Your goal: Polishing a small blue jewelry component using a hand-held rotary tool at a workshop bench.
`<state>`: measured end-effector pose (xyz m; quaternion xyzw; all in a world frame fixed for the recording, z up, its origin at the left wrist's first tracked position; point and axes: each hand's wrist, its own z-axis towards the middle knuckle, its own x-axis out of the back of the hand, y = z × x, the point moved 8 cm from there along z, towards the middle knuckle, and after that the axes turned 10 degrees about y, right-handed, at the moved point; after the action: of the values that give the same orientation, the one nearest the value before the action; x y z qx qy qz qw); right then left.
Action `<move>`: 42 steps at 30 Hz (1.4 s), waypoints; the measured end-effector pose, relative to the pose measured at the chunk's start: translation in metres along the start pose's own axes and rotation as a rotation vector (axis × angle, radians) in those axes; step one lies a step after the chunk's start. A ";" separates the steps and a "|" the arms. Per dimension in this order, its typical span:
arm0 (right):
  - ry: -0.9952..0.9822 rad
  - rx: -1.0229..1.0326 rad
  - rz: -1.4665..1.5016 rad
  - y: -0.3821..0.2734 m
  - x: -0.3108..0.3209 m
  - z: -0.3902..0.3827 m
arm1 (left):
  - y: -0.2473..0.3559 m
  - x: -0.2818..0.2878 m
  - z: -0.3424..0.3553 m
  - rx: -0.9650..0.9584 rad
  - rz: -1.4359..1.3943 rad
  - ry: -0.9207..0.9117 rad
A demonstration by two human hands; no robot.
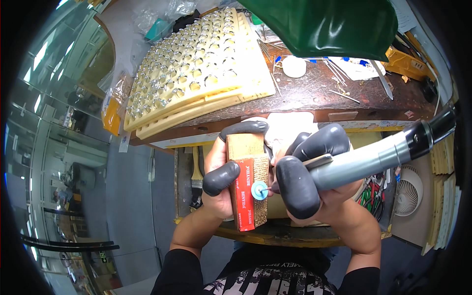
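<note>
In front of my chest, my left hand [219, 182] grips a wooden block [246, 144], thumb on its near side and fingers behind. A red printed strip [245, 196] covers part of the block, beside a coarse brownish textured band. Black covers sheathe several fingertips on both hands. My right hand [298, 189] is closed around a silver-grey rotary handpiece [366, 161], which points left. On its thin shaft sits a small light-blue disc [259, 191]. The disc lies against the textured band, or just over it; I cannot tell which.
Stacked cream trays [187, 69] of metal rings stand on the wooden bench [314, 96] at the far left. A green shade [329, 24] overhangs the back. Burs and a round white piece [294, 67] lie behind my hands. An open drawer below holds pliers [373, 196]; a white fan [408, 191] is right.
</note>
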<state>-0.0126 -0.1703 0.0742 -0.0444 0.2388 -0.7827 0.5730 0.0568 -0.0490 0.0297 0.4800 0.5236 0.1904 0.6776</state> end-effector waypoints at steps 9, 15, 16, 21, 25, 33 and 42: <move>0.007 0.030 0.001 -0.001 -0.001 0.002 | -0.001 0.000 0.002 -0.022 0.013 -0.018; -0.017 0.035 -0.010 -0.001 0.000 0.003 | -0.003 0.002 0.002 -0.018 0.023 -0.024; -0.035 0.038 -0.013 -0.001 -0.002 0.003 | -0.002 0.002 0.002 -0.030 0.025 -0.028; 0.001 0.037 -0.002 -0.002 0.000 0.004 | 0.000 0.004 0.003 -0.051 0.061 -0.012; -0.030 0.059 -0.012 0.002 0.001 0.000 | -0.005 0.003 0.004 0.007 0.031 0.047; -0.016 0.055 0.032 0.000 0.000 0.004 | -0.006 0.006 0.004 0.031 0.008 -0.003; 0.053 0.031 -0.006 -0.001 0.003 0.004 | -0.005 0.007 0.002 0.013 0.026 0.003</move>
<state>-0.0136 -0.1736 0.0773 -0.0154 0.2416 -0.7889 0.5648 0.0604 -0.0469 0.0218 0.4909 0.5197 0.1965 0.6711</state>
